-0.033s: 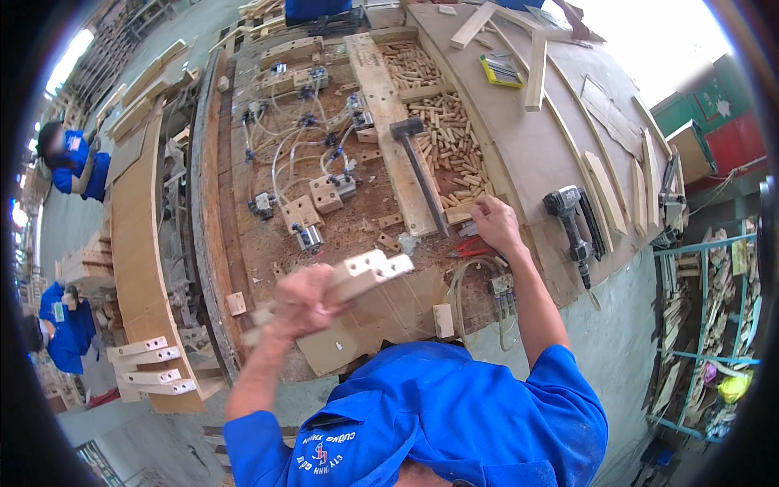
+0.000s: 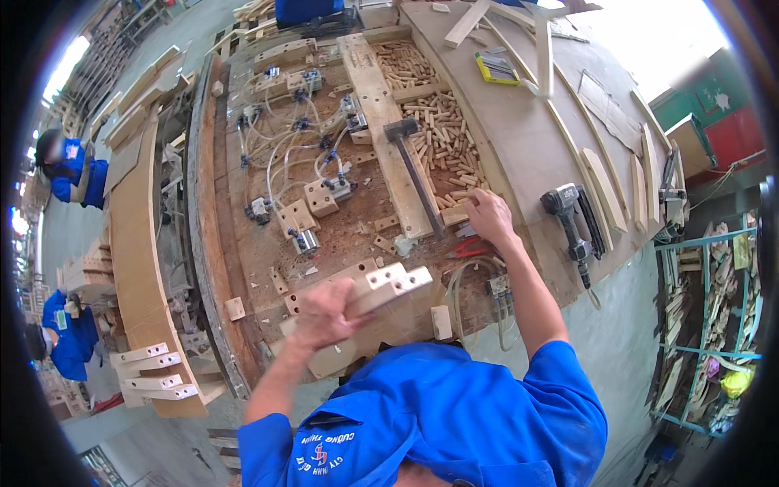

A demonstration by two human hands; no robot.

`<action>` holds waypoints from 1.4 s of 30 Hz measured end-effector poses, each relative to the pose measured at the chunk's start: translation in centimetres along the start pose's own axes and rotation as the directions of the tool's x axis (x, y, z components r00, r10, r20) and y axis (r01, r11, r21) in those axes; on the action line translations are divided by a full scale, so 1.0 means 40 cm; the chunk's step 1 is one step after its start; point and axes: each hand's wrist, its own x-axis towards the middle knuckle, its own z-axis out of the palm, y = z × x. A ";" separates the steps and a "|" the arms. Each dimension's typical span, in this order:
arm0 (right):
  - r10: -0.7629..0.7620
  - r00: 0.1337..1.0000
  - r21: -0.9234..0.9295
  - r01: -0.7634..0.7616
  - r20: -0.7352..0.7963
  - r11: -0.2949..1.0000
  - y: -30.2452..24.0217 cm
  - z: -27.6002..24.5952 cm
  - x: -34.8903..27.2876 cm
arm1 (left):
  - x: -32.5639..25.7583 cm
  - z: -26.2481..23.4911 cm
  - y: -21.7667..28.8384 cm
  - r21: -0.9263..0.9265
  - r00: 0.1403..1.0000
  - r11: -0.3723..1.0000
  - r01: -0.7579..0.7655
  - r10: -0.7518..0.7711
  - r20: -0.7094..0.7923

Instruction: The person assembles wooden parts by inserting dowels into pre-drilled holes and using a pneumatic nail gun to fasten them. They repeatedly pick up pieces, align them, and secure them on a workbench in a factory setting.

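My left hand [image 2: 324, 312] is wrapped round a pair of pale wooden bars [image 2: 389, 286] with drilled holes in their ends, raised over the near side of the workbench. Just behind them a wooden strip with dark holes [image 2: 297, 303] shows on the bench, partly covered by the bars and the hand. At the near end of the bin of wooden dowels [image 2: 442, 130], my right hand [image 2: 489, 215] has its fingers curled together. Whatever it may hold is hidden. Close by are a hammer [image 2: 415, 174], lying on a plank [image 2: 377, 105], and red-handled pliers [image 2: 466, 248].
Pneumatic clamps with clear hoses [image 2: 304, 123] occupy the bench's left half. On the right surface lie a nail gun [image 2: 570, 223], a yellow box [image 2: 497, 68] and wooden strips [image 2: 604, 187]. More drilled bars [image 2: 154, 369] rest at the left. Two people in blue work farther left.
My left hand has shifted slightly right and nearer me with the bars, and the holed strip behind them shows more. My right hand has barely moved.
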 end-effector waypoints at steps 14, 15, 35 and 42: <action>-0.229 0.951 -0.203 0.271 0.208 0.941 0.078 0.104 0.240 | -0.142 0.295 0.067 0.140 0.944 0.966 0.216 -0.244 0.225; -0.272 0.962 -0.122 0.273 0.020 0.954 0.098 0.091 0.218 | -0.137 0.299 0.065 0.131 0.953 0.973 0.190 -0.215 0.214; -0.516 0.779 0.533 0.285 0.356 0.797 -0.098 0.185 -0.368 | -0.165 0.335 0.050 0.115 0.952 0.969 0.216 -0.236 0.196; -0.451 0.808 0.530 0.210 0.380 0.822 -0.098 0.237 -0.366 | -0.162 0.335 0.063 0.111 0.949 0.966 0.232 -0.250 0.193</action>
